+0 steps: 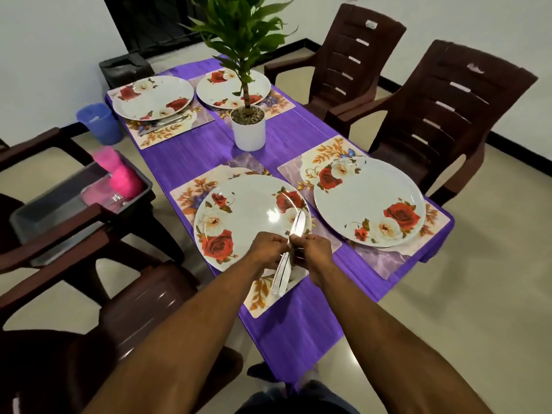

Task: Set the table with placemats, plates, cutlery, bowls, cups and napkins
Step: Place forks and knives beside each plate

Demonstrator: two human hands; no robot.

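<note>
Covering the table (pixel 191 156), a purple cloth fills mid-frame; left hand (pixel 267 249) and right hand (pixel 313 248) pinch cutlery (pixel 291 249); brown chairs (pixel 448 115) upper right.

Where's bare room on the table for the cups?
Free: the purple cloth strip between the far-left placemat and the near-left placemat, left of the plant pot; also the near end below the near-left mat. Crowded: the near-left plate's right edge, where both hands, left and right, hold cutlery.

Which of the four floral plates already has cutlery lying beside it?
The far-left white rose-patterned plate: metal cutlery lies on its placemat. The other three have none set down.
</note>
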